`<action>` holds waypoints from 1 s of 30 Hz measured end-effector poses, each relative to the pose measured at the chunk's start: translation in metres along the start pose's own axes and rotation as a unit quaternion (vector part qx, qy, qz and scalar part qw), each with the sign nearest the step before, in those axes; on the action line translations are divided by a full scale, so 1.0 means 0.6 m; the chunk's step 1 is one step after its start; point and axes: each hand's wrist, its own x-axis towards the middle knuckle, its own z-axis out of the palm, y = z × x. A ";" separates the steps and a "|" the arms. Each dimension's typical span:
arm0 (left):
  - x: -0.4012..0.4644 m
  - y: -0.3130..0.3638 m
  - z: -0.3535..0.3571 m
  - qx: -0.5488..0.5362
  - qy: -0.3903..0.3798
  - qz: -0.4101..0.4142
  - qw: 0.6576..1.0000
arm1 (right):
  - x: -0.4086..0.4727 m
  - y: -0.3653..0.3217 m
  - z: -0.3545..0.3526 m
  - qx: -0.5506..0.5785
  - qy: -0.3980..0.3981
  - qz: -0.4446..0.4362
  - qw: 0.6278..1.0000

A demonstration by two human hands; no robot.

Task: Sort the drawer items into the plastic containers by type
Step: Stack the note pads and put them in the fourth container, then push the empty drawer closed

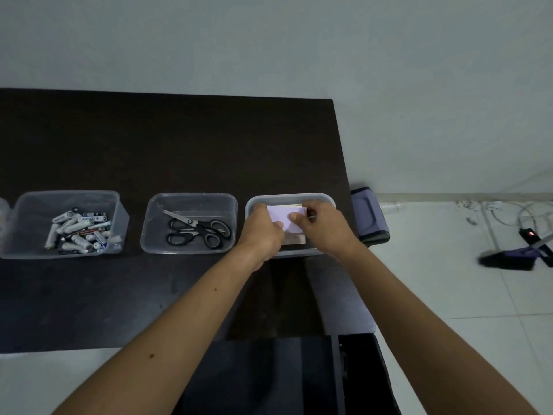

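While both the left hand (263, 227) and right hand (318, 224) pinch the pale lilac paper pad (281, 218) over the rightmost clear plastic container (323, 199), uneven release could splay its sheets. That tub sits near the dark table's (179, 139) edge, so a nudge might tip it off.

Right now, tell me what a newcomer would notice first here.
Both hands, left hand and right hand, hold a pale paper pad over the rightmost tub on the dark table. Left of it sit black scissors and a heap of batteries, each in its own tub.

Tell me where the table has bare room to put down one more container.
Bare table lies behind all three containers, and in front of the battery container and scissors container. Around the right container, both hands crowd it.
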 end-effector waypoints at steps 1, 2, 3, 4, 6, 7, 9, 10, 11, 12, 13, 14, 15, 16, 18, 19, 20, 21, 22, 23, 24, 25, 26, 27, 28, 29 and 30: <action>-0.001 0.001 0.001 -0.003 0.005 0.000 1.000 | 0.000 -0.002 0.002 0.004 0.004 0.005 1.000; -0.002 0.003 0.003 -0.006 0.011 0.000 1.000 | -0.001 -0.004 0.005 0.012 0.012 0.010 1.000; -0.004 0.004 0.004 -0.009 0.019 -0.001 1.000 | -0.003 -0.005 0.007 0.022 0.023 0.014 0.999; -0.005 0.005 0.005 -0.011 0.027 -0.003 1.000 | -0.006 -0.007 0.009 0.030 0.038 0.014 0.999; -0.007 0.003 0.005 -0.018 0.040 0.000 0.999 | -0.012 -0.007 0.013 0.033 0.070 0.001 0.997; -0.009 0.002 0.005 -0.024 0.045 0.004 0.999 | -0.016 -0.007 0.014 0.031 0.085 -0.010 0.996; -0.014 -0.001 0.005 -0.039 0.047 0.016 0.998 | -0.026 -0.003 0.012 0.028 0.107 -0.037 0.993; -0.015 -0.005 0.004 -0.046 0.048 0.026 0.997 | -0.030 -0.001 0.009 0.026 0.114 -0.052 0.992; -0.017 -0.008 0.004 -0.052 0.052 0.040 0.996 | -0.034 0.002 0.006 0.020 0.119 -0.067 0.990; -0.017 -0.013 0.002 -0.055 0.057 0.056 0.995 | -0.037 0.005 0.003 0.010 0.121 -0.082 0.989; -0.018 -0.017 0.000 -0.060 0.060 0.072 0.994 | -0.041 0.008 -0.001 0.001 0.122 -0.094 0.988; -0.020 -0.021 -0.002 -0.067 0.060 0.087 0.992 | -0.046 0.010 -0.004 -0.005 0.125 -0.106 0.986; -0.024 -0.024 -0.006 -0.079 0.060 0.103 0.990 | -0.053 0.012 -0.007 -0.005 0.129 -0.118 0.985; -0.031 -0.026 -0.010 -0.096 0.059 0.117 0.987 | -0.063 0.015 -0.010 -0.004 0.136 -0.133 0.982; -0.056 -0.030 -0.024 -0.130 0.054 0.138 0.980 | -0.089 0.022 -0.014 0.000 0.147 -0.166 0.975; -0.073 -0.036 -0.033 -0.145 0.049 0.150 0.977 | -0.105 0.028 -0.015 0.005 0.146 -0.178 0.973; -0.090 -0.047 -0.043 -0.155 0.045 0.161 0.974 | -0.124 0.034 -0.014 0.012 0.144 -0.187 0.972; -0.109 -0.062 -0.052 -0.167 0.045 0.172 0.970 | -0.144 0.042 -0.011 0.017 0.139 -0.194 0.971; -0.128 -0.083 -0.060 -0.174 0.047 0.177 0.968 | -0.167 0.051 -0.007 0.019 0.134 -0.200 0.971; -0.147 -0.106 -0.068 -0.183 0.051 0.180 0.965 | -0.189 0.059 -0.001 0.016 0.129 -0.205 0.970; -0.168 -0.134 -0.072 -0.185 0.056 0.177 0.965 | -0.212 0.070 0.006 0.008 0.123 -0.214 0.969; -0.189 -0.167 -0.074 -0.184 0.058 0.175 0.966 | -0.235 0.081 0.016 0.000 0.116 -0.223 0.968; -0.210 -0.198 -0.073 -0.178 0.055 0.171 0.967 | -0.259 0.092 0.027 -0.005 0.110 -0.229 0.967; -0.233 -0.230 -0.071 -0.173 0.048 0.166 0.970 | -0.283 0.104 0.040 -0.008 0.100 -0.231 0.968; -0.256 -0.264 -0.066 -0.163 0.041 0.159 0.973 | -0.307 0.117 0.055 -0.009 0.088 -0.231 0.969; -0.276 -0.297 -0.060 -0.152 0.031 0.152 0.976 | -0.330 0.132 0.071 -0.009 0.075 -0.228 0.971; -0.298 -0.330 -0.053 -0.136 0.018 0.145 0.980 | -0.354 0.148 0.088 -0.009 0.060 -0.223 0.973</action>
